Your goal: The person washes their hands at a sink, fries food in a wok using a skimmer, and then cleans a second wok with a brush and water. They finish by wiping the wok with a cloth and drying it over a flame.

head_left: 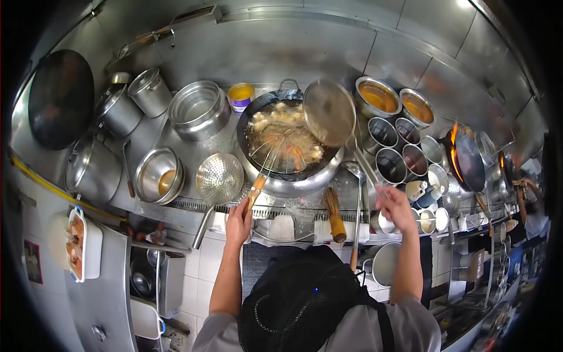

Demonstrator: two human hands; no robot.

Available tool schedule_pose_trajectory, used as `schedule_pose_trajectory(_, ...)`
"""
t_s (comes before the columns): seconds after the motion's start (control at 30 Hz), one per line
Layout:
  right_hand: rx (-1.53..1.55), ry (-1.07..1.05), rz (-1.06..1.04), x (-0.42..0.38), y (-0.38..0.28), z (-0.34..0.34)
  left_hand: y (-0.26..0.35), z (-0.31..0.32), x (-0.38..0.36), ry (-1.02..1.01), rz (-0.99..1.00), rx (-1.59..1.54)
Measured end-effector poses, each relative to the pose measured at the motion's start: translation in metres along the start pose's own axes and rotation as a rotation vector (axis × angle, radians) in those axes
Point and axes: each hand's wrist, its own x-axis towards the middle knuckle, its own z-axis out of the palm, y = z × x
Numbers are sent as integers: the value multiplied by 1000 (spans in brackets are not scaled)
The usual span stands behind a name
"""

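My left hand [238,222] is closed round the wooden handle of a wire skimmer [282,151]. Its wire basket rests in a wok [241,132] of bubbling oil, over pale, browning pieces of food [278,117]. In my right hand [396,206] is the long metal handle of a large round strainer [328,113]. That strainer is tilted above the wok's right side, and blur hides the detail of its surface. A ladle [359,205] and a bamboo brush [335,217] lie between my hands, near the counter's front edge.
Left of the wok are a perforated strainer [219,178], a steel bowl [159,176] and a large pot [199,111]. Several metal containers [391,166] crowd the right side. Flames rise beside another wok [467,157] at far right, and a person [535,214] stands beyond.
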Motion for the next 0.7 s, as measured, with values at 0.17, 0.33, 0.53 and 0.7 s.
schedule_pose_trajectory(0.17, -99, -6, 92, -32, -5, 24, 5, -8, -3, 0, 19, -62)
schedule_pose_trajectory(0.33, -595, 62, -174, 33, 49, 52, 3, -8, -10, -24, -23, -94)
schedule_pose_trajectory(0.53, -521, 98, -282, 43, 28, 119, -16, -16, -29, 85, 84, -48)
schedule_pose_trajectory(0.7, -540, -42, -297, 63, -1, 123, -20, -23, -43, 30, -56, -216)
